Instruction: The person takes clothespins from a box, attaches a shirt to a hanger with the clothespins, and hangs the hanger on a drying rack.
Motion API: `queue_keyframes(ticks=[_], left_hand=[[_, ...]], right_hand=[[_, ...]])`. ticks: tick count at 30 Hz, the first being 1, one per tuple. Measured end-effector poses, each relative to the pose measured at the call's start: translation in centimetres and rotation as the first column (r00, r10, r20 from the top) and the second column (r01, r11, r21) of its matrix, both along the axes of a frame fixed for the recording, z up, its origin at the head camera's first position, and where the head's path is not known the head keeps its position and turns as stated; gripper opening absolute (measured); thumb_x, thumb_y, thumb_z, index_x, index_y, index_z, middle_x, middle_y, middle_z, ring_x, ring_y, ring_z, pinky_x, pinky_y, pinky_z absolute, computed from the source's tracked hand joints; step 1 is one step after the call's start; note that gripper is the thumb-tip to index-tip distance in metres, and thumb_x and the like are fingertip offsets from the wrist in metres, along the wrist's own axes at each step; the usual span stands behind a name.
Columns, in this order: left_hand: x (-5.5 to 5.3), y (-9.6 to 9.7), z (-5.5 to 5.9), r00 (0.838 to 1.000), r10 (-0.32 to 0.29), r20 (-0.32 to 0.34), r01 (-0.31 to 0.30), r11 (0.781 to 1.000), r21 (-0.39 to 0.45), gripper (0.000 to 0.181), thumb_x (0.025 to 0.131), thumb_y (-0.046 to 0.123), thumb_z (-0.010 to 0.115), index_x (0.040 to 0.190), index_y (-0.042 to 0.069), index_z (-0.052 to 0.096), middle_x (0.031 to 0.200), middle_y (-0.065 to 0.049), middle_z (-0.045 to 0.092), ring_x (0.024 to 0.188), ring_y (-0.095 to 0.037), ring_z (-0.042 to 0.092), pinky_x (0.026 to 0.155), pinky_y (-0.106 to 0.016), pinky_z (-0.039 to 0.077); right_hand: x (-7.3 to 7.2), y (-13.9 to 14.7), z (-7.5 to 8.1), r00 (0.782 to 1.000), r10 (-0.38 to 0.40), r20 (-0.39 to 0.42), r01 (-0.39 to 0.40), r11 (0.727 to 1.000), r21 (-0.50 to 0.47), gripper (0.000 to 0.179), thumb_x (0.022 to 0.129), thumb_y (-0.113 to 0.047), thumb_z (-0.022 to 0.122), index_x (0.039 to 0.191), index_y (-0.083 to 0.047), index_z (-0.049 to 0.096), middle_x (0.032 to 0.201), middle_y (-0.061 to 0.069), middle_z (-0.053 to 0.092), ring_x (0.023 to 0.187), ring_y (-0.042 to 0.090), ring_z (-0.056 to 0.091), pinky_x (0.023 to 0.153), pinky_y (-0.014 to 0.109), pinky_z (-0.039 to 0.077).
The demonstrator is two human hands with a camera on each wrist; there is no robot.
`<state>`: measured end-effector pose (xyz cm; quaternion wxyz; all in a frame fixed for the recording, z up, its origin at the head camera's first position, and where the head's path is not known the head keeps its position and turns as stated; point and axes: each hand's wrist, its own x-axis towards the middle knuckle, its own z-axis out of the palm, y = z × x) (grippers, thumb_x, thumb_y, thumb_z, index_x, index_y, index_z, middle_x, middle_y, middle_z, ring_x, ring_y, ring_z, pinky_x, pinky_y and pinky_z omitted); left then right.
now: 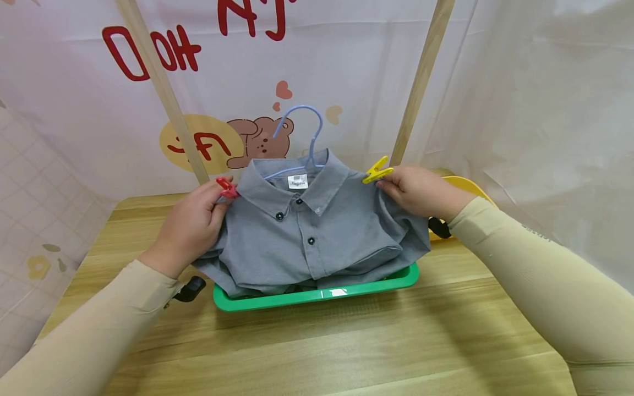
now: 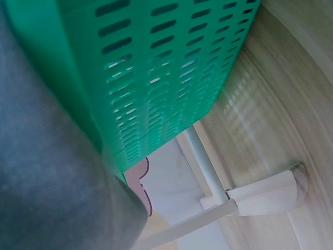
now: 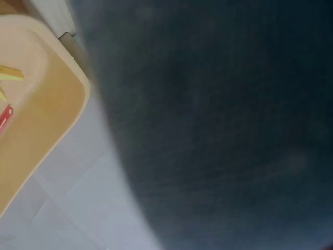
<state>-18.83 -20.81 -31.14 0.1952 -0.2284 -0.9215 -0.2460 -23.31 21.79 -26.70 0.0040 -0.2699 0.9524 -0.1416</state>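
A grey button-up shirt point(image 1: 267, 247) on a light blue hanger point(image 1: 318, 124) is held up between both hands, its lower part inside a green basket point(image 1: 317, 294). My left hand point(image 1: 185, 231) grips one shoulder, where a red clothespin point(image 1: 228, 188) sits by the fingertips. At the opposite shoulder my right hand point(image 1: 421, 190) pinches the cloth, just beside a yellow clothespin point(image 1: 378, 171). Fabric point(image 2: 57, 156) and the slotted basket side point(image 2: 171, 67) fill much of the left wrist view. In the right wrist view, dark blurred cloth point(image 3: 208, 125) hides the fingers.
Two wooden poles point(image 1: 423, 71) rise behind the shirt, one on each side. A yellow tray point(image 3: 52, 135) beyond the right hand holds a red clothespin point(image 3: 6, 117) and a yellow one point(image 3: 10, 73). The wooden tabletop point(image 1: 307, 352) extends in front, with a printed curtain point(image 1: 337, 60) behind.
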Motion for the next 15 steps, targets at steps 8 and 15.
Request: queue_keyframes(ticks=[8, 15], left_hand=[[-0.06, 0.18, 0.14, 1.000, -0.006, -0.011, 0.006, 1.000, 0.012, 0.036, 0.107, 0.010, 0.059, 0.141, 0.003, 0.064, 0.148, -0.017, 0.063, 0.134, -0.040, 0.062, 0.110, -0.062, 0.050], [-0.19, 0.23, 0.13, 0.999, -0.005, -0.039, 0.005, 1.000, 0.009, 0.026, 0.107, 0.012, 0.059, 0.131, 0.006, 0.066, 0.124, -0.013, 0.069, 0.105, -0.033, 0.067, 0.098, -0.057, 0.057]], right_hand=[[0.37, -0.08, -0.02, 0.998, -0.018, -0.063, 0.015, 0.998, -0.059, 0.023, 0.109, -0.016, 0.056, 0.115, -0.002, 0.074, 0.084, 0.009, 0.068, 0.082, 0.026, 0.064, 0.081, 0.046, 0.055], [0.78, 0.26, -0.01, 0.988, -0.038, -0.151, 0.018, 0.991, -0.130, 0.030, 0.108, -0.014, 0.058, 0.079, -0.008, 0.055, 0.065, -0.001, 0.039, 0.064, 0.021, 0.052, 0.064, 0.034, 0.040]])
